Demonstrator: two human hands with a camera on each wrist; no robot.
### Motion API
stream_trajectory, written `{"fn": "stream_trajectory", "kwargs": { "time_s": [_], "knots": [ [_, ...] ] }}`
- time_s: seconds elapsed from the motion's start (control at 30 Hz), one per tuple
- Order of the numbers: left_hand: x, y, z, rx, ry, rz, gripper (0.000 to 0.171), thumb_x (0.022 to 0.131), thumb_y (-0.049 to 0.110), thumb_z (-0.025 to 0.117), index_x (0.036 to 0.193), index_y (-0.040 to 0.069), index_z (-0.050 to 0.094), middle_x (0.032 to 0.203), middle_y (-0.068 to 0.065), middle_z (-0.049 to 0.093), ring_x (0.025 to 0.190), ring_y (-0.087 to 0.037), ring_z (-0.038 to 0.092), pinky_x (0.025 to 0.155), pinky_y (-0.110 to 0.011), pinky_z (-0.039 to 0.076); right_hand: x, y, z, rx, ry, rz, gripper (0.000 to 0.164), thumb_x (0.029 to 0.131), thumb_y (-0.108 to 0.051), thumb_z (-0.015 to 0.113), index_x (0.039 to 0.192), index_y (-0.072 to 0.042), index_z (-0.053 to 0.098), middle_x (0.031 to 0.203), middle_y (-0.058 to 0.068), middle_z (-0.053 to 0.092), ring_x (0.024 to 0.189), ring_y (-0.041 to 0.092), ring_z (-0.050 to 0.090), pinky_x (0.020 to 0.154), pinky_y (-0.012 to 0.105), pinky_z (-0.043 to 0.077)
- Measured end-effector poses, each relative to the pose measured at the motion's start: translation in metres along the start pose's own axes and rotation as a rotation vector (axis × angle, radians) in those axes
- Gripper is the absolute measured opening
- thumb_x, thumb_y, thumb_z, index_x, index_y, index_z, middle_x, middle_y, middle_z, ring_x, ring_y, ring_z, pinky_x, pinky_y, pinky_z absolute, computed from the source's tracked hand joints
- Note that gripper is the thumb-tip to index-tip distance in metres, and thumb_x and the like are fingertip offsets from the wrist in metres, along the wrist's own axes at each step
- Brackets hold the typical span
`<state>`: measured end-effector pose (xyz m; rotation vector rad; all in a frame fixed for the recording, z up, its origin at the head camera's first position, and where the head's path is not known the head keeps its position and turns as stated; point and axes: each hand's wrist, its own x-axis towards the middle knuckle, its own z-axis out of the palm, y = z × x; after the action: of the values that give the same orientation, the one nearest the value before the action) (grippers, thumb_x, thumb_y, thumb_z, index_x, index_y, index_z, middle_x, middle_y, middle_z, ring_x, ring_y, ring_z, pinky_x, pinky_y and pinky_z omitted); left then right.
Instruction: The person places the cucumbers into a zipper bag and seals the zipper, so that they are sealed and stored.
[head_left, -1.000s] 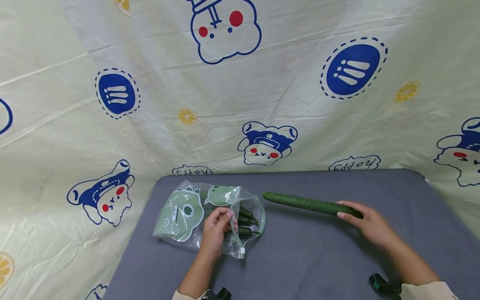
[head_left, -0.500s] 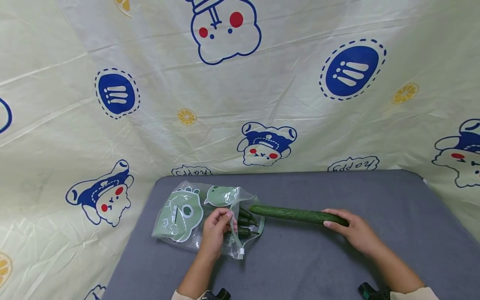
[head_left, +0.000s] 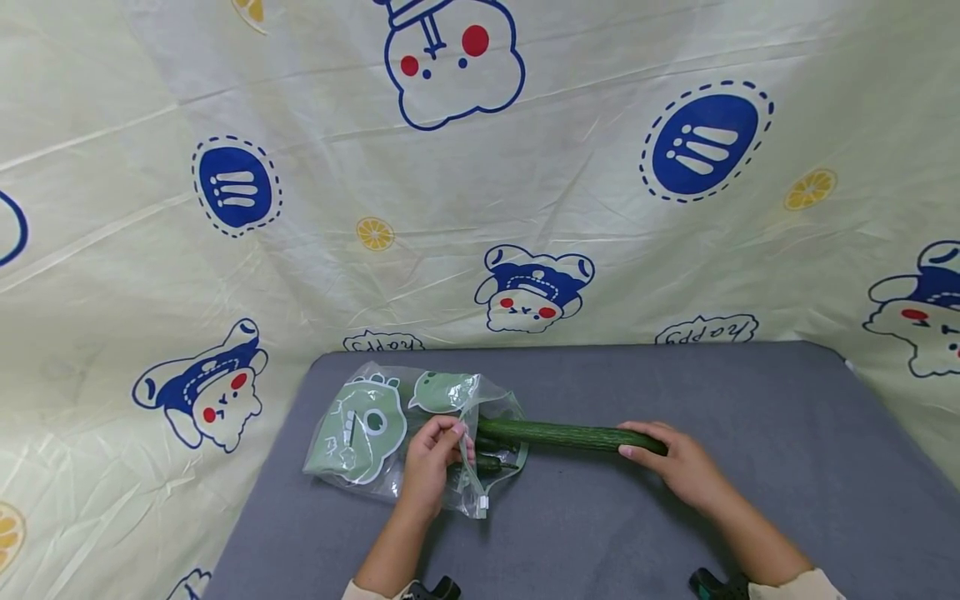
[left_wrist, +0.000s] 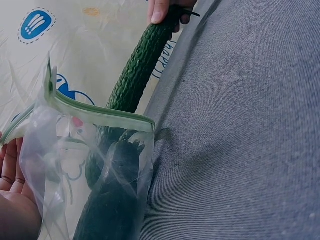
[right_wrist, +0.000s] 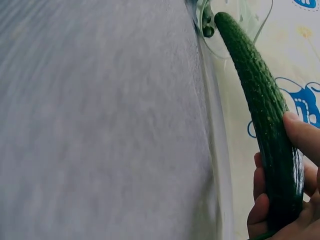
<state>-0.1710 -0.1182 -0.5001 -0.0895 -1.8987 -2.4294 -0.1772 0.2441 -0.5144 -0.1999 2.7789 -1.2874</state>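
A clear zip bag [head_left: 435,397] with green cartoon prints lies on the grey table, its mouth facing right. My left hand [head_left: 427,467] pinches the upper edge of that mouth and holds it up. Inside are several dark green cucumbers [head_left: 487,464], stem ends toward the opening. With my right hand [head_left: 678,468] I grip another long, bumpy cucumber [head_left: 562,434] by its stem end. Its far end passes into the bag's mouth; in the left wrist view this cucumber [left_wrist: 135,80] slants down behind the bag's green-edged rim [left_wrist: 100,112].
The grey table [head_left: 637,525] reaches out to the right and in front of the bag. A pale printed sheet [head_left: 435,183] hangs behind and to the left. A white zip slider [head_left: 483,502] sits at the bag's near corner.
My right hand has moved left and slightly nearer with the cucumber, whose far end has gone from outside the bag into its mouth. My left hand and the bag have stayed put.
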Motion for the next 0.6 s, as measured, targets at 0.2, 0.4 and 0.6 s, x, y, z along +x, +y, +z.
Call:
{"fn": "stream_trajectory", "kwargs": {
  "time_s": [0.2,0.4,0.6],
  "knots": [
    [0.000,0.000,0.000,-0.002,-0.007,0.013,0.019,0.099,0.006,0.056,0.101,-0.013,0.055,0.074,0.001,0.064,0.062,-0.010,0.064,0.062,-0.024,0.059,0.004,-0.006,0.008,0.000,0.011,-0.023,0.050,0.094,-0.048,0.067,0.134,-0.018,0.065,0.134,0.014,0.063,0.119,0.031,0.060,0.090,0.043,0.051],
    [-0.001,0.001,0.000,0.002,-0.006,0.008,0.023,0.100,0.006,0.056,0.103,-0.016,0.053,0.074,0.001,0.064,0.062,-0.009,0.064,0.062,-0.024,0.059,0.007,-0.009,0.016,0.037,-0.003,0.003,0.052,0.093,-0.049,0.068,0.134,-0.018,0.065,0.132,0.013,0.063,0.111,0.026,0.061,0.083,0.036,0.051],
    [-0.002,0.002,0.001,-0.007,-0.001,0.000,0.029,0.100,0.007,0.056,0.106,-0.021,0.049,0.075,0.000,0.063,0.062,-0.010,0.063,0.063,-0.024,0.058,0.010,-0.013,0.022,0.044,0.006,-0.003,0.054,0.091,-0.052,0.068,0.134,-0.019,0.065,0.134,0.013,0.063,0.120,0.034,0.061,0.093,0.050,0.053]
  ]
}}
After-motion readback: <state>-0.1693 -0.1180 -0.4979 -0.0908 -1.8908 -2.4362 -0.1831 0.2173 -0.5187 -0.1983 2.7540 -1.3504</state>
